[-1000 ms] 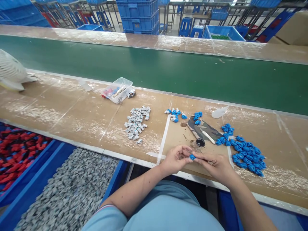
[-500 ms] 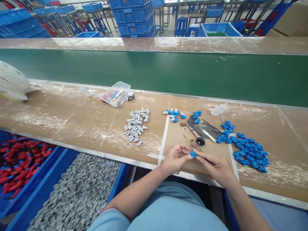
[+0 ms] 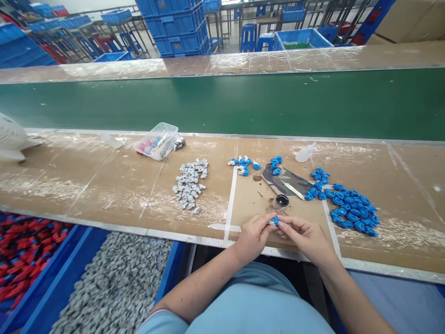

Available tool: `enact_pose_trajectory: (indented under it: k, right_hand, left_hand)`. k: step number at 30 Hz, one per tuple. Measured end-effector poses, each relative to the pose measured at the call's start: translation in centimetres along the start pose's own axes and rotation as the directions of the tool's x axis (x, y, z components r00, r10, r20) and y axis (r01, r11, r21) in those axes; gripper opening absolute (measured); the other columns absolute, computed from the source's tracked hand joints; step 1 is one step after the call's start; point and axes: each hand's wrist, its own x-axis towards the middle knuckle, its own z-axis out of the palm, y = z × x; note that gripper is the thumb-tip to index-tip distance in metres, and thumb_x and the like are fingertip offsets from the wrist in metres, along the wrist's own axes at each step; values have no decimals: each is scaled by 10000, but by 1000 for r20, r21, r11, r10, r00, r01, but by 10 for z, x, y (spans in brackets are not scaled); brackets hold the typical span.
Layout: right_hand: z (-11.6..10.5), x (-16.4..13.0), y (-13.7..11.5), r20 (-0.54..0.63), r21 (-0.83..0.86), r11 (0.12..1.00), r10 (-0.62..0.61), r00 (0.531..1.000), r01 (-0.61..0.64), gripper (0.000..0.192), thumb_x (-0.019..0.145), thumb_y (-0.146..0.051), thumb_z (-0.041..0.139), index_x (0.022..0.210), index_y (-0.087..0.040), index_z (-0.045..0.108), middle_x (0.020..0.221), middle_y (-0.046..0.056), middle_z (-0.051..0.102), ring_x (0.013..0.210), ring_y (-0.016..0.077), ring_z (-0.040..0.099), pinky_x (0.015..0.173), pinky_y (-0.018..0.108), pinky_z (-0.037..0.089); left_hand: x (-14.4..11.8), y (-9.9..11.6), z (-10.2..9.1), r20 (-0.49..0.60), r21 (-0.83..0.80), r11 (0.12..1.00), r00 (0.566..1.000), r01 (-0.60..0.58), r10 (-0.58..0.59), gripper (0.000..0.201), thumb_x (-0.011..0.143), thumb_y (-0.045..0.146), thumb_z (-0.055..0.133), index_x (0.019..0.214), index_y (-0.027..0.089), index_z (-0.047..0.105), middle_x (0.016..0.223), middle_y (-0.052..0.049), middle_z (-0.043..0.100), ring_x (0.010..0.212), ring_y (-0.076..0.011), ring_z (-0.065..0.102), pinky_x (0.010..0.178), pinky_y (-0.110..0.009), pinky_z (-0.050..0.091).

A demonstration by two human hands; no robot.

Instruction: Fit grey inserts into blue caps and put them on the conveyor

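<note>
Between the fingertips of my left hand and my right hand is a small blue plastic piece with a bit of grey-white at its left side. Both hands pinch it, just above the table's near edge. Right beyond them stands a small round pot of black liquid. A white pen-like tool lies on a camouflage cloth. Loose blue pieces are heaped to the right, and small grey pieces lie to the left. Several blue pieces with white ends rest farther back.
A clear plastic box with mixed parts sits at the back left, and a white fan-like object at the far left. Behind the table runs a green conveyor belt. Bins of grey parts and red parts stand below left.
The blue piece has been turned in my fingers, and grey-white now shows at its left. My fingers have closed in around it. The whole view has shifted slightly.
</note>
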Motion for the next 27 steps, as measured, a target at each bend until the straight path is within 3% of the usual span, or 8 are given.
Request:
enact_pose_trajectory:
  k: [9, 15, 17, 20, 22, 24, 27]
  right_hand:
    - [3, -2, 0, 6, -51, 999, -14, 1000, 14, 453, 665, -560, 672, 895, -179, 756, 742, 76, 734, 658, 203, 680, 664, 340, 585]
    - [-1, -4, -2, 22, -165, 983, -75, 997, 78, 409, 734, -496, 607, 981, -195, 736, 819, 67, 742, 703, 206, 691, 697, 347, 577]
    - [-15, -6, -4, -12, -276, 954, -120, 993, 112, 374, 761, -466, 576, 984, -211, 733, 839, 59, 743, 733, 209, 692, 699, 340, 571]
    - [-52, -12, 1, -227, -471, 873, -259, 939, 127, 326, 765, -452, 552, 885, -215, 741, 851, 64, 741, 746, 213, 688, 681, 327, 561]
    - [-82, -17, 10, -400, -596, 802, -352, 846, 52, 329, 762, -469, 535, 824, -214, 734, 834, 73, 737, 704, 212, 677, 653, 334, 551]
    - [-108, -21, 21, -497, -680, 730, -385, 778, -73, 348, 752, -484, 522, 823, -210, 725, 789, 75, 730, 630, 211, 658, 609, 351, 536]
    - [-128, -22, 35, -523, -726, 659, -342, 781, -198, 349, 710, -493, 532, 806, -210, 713, 694, 63, 715, 577, 229, 649, 557, 369, 515]
  left_hand:
    - [-1, 4, -4, -13, 86, 996, 999, -38, 39, 236, 911, 194, 464, 1105, 138, 585, 951, -101, 699, 896, -184, 642, 794, -307, 548]
    - [0, 3, -7, 32, 66, 998, 999, -18, 16, 230, 912, 216, 476, 1110, 165, 581, 964, -85, 697, 902, -180, 644, 796, -301, 539]
    - [4, -1, -14, 69, 89, 996, 998, -19, 13, 230, 912, 228, 482, 1114, 177, 580, 979, -78, 695, 922, -186, 640, 809, -310, 531]
    - [17, -14, -33, 74, 194, 981, 997, -5, -9, 216, 896, 211, 501, 1092, 195, 591, 951, -65, 692, 904, -198, 630, 801, -325, 520]
    - [32, -26, -47, 46, 292, 956, 998, 23, -38, 207, 875, 186, 519, 1062, 204, 604, 931, -62, 689, 888, -209, 620, 793, -339, 511]
    - [49, -38, -59, 17, 380, 923, 998, 55, -67, 196, 847, 170, 544, 1026, 203, 619, 913, -67, 686, 875, -227, 608, 792, -359, 499]
    - [77, -55, -67, -23, 447, 890, 995, 94, -94, 198, 812, 155, 576, 999, 196, 627, 931, -79, 679, 897, -250, 598, 826, -392, 478]
